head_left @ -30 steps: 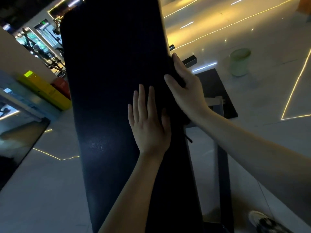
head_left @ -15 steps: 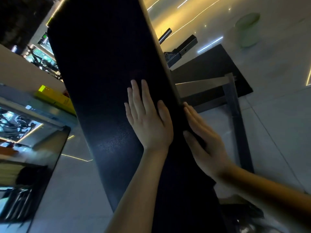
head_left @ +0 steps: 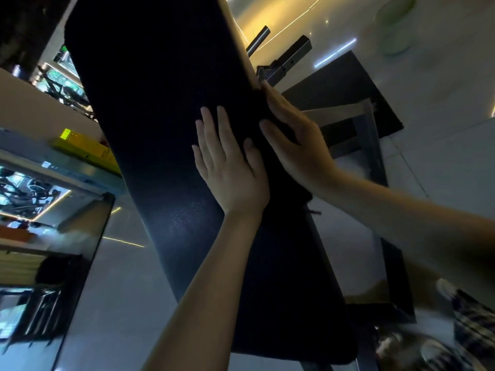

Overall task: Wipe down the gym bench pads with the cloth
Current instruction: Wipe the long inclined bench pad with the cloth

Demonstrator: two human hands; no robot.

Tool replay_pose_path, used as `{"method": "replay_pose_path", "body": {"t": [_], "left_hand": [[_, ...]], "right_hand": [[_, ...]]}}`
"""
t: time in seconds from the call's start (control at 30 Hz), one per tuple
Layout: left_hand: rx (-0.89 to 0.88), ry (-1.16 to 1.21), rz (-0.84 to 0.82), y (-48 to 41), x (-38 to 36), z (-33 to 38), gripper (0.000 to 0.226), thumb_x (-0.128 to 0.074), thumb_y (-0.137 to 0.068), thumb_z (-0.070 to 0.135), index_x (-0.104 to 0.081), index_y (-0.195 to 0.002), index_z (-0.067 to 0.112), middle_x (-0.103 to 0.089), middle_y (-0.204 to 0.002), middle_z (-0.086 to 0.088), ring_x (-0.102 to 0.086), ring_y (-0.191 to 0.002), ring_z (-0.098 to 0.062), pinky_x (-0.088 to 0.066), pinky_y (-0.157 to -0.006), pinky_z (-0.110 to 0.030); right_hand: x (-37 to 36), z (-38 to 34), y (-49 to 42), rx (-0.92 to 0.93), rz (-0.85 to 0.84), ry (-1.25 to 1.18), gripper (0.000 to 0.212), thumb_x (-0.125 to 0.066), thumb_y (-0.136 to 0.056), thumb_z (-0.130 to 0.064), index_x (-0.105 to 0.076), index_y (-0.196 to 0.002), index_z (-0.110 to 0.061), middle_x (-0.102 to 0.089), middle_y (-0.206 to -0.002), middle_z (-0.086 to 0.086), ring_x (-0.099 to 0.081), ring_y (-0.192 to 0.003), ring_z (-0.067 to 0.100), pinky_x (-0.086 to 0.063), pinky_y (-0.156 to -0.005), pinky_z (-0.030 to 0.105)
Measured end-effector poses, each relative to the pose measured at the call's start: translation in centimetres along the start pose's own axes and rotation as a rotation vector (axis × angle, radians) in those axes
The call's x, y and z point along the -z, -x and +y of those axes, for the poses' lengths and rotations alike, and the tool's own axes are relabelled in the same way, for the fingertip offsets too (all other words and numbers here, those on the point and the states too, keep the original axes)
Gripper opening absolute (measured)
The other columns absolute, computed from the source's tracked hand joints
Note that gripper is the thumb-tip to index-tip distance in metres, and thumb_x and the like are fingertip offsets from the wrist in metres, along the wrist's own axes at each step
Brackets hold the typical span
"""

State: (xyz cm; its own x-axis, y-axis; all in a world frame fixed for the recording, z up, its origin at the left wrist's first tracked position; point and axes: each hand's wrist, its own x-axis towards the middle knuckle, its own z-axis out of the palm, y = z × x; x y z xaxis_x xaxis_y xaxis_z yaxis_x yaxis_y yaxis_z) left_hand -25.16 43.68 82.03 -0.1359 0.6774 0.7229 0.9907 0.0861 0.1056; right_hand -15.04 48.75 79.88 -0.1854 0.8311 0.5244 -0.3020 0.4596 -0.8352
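Left hand [head_left: 233, 170] lies flat on the bench pad [head_left: 160, 103], grip open. Right hand [head_left: 297, 145], fingers straight, presses the dark cloth [head_left: 286, 186] against the pad's right edge.

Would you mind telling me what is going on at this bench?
A person is wiping a dark gym bench pad. The right hand presses what looks like a dark cloth against the pad's right edge, while the left hand lies flat on the top surface. A pale bucket stands on the floor beyond.

Dark cloth [head_left: 292, 183] on tilted black pad [head_left: 160, 103]
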Motion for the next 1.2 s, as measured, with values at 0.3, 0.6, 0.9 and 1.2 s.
{"method": "replay_pose_path", "body": {"t": [0.3,0.6,0.9,1.2], "left_hand": [[0.000,-0.004,-0.013,-0.1,-0.2,0.0,0.057,-0.031,-0.100,0.032,-0.032,-0.152,0.010,-0.025,-0.161,-0.012,-0.018,-0.150,-0.027,-0.011,-0.122,-0.044],[-0.001,-0.026,-0.010,-0.1,-0.1,0.2,0.058,-0.030,-0.099,0.031,-0.033,-0.152,0.008,-0.027,-0.160,-0.013,-0.021,-0.149,-0.028,-0.016,-0.121,-0.049],[-0.006,-0.016,-0.013,-0.1,0.0,0.2,0.058,-0.030,-0.098,0.030,-0.033,-0.152,0.008,-0.026,-0.160,-0.014,-0.021,-0.149,-0.029,-0.016,-0.121,-0.048],[-0.004,-0.011,-0.003,0.0,-0.3,0.1,0.057,-0.030,-0.100,0.030,-0.032,-0.152,0.009,-0.026,-0.161,-0.013,-0.020,-0.150,-0.028,-0.013,-0.121,-0.046]], "right_hand": [[0.8,0.5,11.8,-0.131,0.017,0.042,0.051,-0.047,-0.097,-0.021,-0.032,-0.146,-0.017,-0.031,-0.156,-0.002,-0.025,-0.146,0.010,-0.025,-0.119,0.038],[-0.1,0.2,-1.0,-0.003,0.026,0.020,0.055,-0.040,-0.099,-0.025,-0.034,-0.148,0.000,-0.037,-0.153,0.016,-0.032,-0.144,0.025,-0.033,-0.115,0.048],[0.0,0.5,-3.2,-0.063,0.005,-0.128,0.061,-0.042,-0.096,-0.035,-0.034,-0.148,-0.002,-0.039,-0.152,0.015,-0.033,-0.143,0.026,-0.033,-0.114,0.051],[0.5,0.4,13.8,-0.112,0.039,0.086,0.053,-0.042,-0.096,-0.020,-0.034,-0.146,-0.006,-0.030,-0.157,-0.003,-0.027,-0.145,0.013,-0.023,-0.117,0.023]]}}
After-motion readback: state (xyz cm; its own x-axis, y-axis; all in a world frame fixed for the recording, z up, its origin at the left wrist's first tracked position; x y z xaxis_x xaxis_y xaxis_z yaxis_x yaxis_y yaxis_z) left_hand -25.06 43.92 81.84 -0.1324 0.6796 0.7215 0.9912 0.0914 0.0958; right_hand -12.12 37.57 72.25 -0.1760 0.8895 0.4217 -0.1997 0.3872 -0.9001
